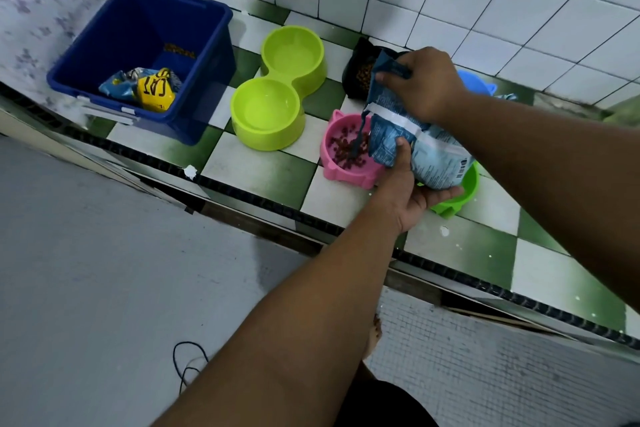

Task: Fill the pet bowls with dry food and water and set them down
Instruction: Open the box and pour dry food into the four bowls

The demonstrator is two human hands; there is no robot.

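While bag (426,152) tilts over pink bowl (333,152), R fingers (391,74) pinch top.

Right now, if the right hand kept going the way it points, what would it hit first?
Gripping the top of the food bag, the right hand points left. First in line is probably the black container of kibble, then the lime double bowl, though it may pass above them.
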